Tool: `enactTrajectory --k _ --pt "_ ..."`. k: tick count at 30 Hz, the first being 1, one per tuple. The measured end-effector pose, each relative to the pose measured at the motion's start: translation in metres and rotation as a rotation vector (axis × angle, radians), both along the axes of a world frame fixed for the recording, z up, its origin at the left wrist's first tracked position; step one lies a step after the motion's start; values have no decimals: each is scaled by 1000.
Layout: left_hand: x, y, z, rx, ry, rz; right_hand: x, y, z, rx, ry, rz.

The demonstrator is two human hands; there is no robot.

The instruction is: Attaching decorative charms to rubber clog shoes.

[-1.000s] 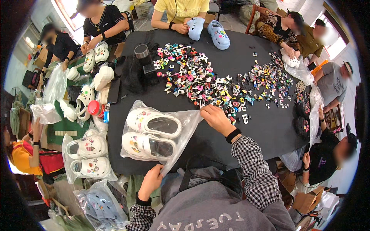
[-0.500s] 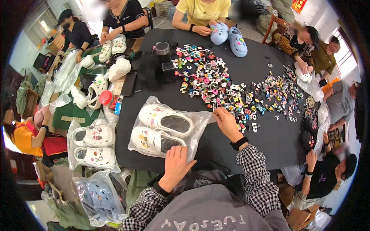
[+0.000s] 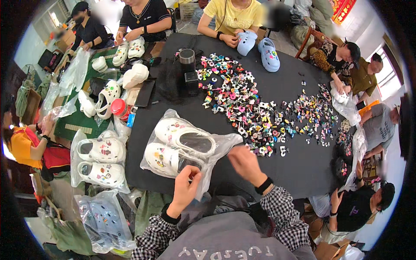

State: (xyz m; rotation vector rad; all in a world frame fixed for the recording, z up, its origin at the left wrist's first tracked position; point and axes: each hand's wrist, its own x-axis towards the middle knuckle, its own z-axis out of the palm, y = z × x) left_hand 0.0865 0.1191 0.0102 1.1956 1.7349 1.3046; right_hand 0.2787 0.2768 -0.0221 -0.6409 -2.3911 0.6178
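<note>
A pair of white clogs (image 3: 161, 157) with colourful charms lies inside a clear plastic bag (image 3: 219, 149) on the black table in front of me. The bag's loose end spreads to the right, past the heel straps. At the near clog's heel, my left hand (image 3: 184, 190) is closed, its curled fingers pinching the bag's near edge. My right hand (image 3: 248, 165) is beside the loose end, just below its far corner. Motion smears those fingers, so whether they grip the plastic does not show.
Loose charms (image 3: 234, 95) are heaped across the black table (image 3: 173, 115). Bagged white clogs (image 3: 102, 151) and bagged blue clogs (image 3: 104, 221) lie at left, near a red-lidded jar (image 3: 120, 108). A metal cup (image 3: 187, 56) stands farther back. Several co-workers sit around, one holding a blue clog (image 3: 246, 43).
My left hand has come nearer and curled its fingers, which lay flatter on the bag. My right hand has dropped nearer and left from the bag's corner. The bag's loose end has bunched up.
</note>
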Motion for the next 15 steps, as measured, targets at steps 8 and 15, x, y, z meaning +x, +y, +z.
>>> enactTrajectory --k 8,15 --pt "10 -6 20 96 -54 -51 -44 -35 -11 -95 -324 391" --pt "-25 -30 12 38 -77 107 -89 -25 -5 -59 -360 148"
